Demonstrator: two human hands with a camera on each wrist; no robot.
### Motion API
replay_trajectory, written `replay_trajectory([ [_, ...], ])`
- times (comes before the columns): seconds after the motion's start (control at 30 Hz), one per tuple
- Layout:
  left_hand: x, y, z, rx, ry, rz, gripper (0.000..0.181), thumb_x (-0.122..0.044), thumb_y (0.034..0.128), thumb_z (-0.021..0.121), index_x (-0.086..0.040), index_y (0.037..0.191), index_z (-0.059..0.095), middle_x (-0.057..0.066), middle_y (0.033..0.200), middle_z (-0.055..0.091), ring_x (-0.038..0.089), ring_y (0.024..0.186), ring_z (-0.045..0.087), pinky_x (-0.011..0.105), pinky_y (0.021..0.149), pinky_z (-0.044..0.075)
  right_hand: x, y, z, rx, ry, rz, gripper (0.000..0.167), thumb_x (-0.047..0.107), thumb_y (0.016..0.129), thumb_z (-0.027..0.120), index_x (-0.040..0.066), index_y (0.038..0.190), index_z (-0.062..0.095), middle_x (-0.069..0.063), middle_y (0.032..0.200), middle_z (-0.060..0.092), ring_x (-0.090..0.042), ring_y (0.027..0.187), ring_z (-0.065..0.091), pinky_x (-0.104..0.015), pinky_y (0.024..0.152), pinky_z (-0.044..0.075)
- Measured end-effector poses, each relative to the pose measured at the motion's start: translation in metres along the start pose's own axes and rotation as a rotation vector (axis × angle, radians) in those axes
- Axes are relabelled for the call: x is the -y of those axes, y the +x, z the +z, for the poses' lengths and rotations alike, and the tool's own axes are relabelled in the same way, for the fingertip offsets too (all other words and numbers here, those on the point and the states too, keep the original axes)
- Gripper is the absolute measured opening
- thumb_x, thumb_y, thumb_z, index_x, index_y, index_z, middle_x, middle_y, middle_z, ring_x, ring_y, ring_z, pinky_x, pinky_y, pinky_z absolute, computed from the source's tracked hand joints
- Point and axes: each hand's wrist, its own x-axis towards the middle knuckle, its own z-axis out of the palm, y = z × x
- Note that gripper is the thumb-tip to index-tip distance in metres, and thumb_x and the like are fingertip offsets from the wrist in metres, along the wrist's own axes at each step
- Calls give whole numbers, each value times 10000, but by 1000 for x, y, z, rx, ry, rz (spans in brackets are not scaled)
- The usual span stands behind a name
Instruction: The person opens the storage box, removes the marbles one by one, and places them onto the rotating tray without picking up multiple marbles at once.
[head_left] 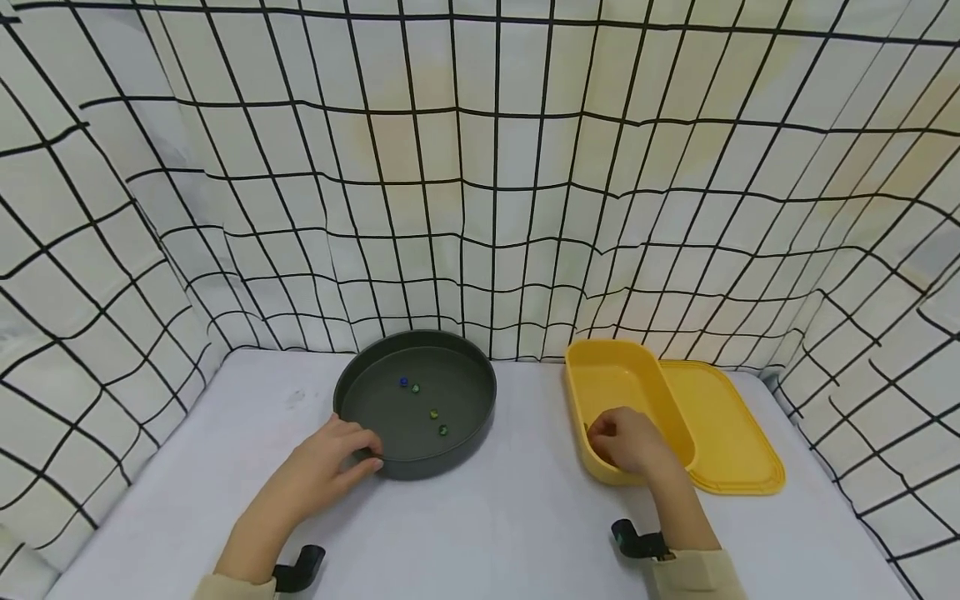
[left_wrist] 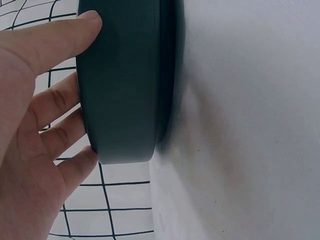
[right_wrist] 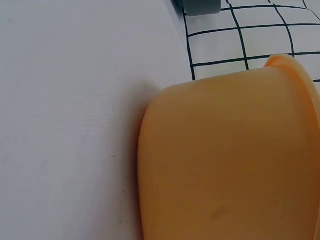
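A dark green round pan (head_left: 420, 467) stands on the left of the table, with several small glassy marbles inside, among them a blue marble (head_left: 403, 382) and a yellowish marble (head_left: 434, 414). My left hand (head_left: 327, 462) holds its near left rim; in the left wrist view the thumb (left_wrist: 85, 30) lies against the outer wall and the other fingers reach over the edge. On the right, my right hand (head_left: 630, 440) dips into a yellow rectangular container (head_left: 618, 367), fingers bent down near its left wall. The wall hides its fingertips, and whatever they may hold cannot be made out.
A yellow lid (head_left: 723, 425) lies flat against the container's right side. The white tabletop (head_left: 525, 500) carries both vessels. White cloth with a black grid (head_left: 480, 208) rises behind them and at both sides.
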Motion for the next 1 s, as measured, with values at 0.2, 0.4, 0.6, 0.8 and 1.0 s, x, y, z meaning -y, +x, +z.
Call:
replay_trajectory([
  [0.2,2,-2,0,50,-6,-59,206,-188,827,814,-307,890,657,-201,908,618,85,942,624,605,1121,329,2,6,0,-77,104,-65,49,175,914,698,152,946,727,14,884,663,-172,800,563,-292,720,501],
  [0.4,0,-1,0,39,-18,-28,215,-187,830,813,-315,895,653,-209,904,614,71,932,619,620,1111,333,4,4,-4,-170,247,-127,88,203,937,691,146,998,720,4,901,674,-185,793,593,-287,705,533],
  [0.6,0,7,-3,29,-2,-12,204,-174,823,818,-285,890,660,-183,900,621,85,937,618,612,1116,333,13,3,-12,-163,431,-167,190,219,958,674,60,1058,699,-67,919,683,-216,808,627,-253,733,557],
  [0.8,0,12,-3,27,-10,0,189,-183,833,811,-286,894,665,-180,916,623,111,954,622,624,1112,332,19,5,-13,-187,503,-192,173,193,953,674,45,1040,692,-107,935,678,-238,823,639,-248,744,569],
  [1.0,-1,4,-3,31,-27,-12,203,-177,826,818,-296,888,666,-188,905,618,90,937,610,634,1100,342,24,0,-8,-153,589,-186,173,159,946,673,21,1051,680,-172,1009,673,-240,854,651,-250,770,579],
])
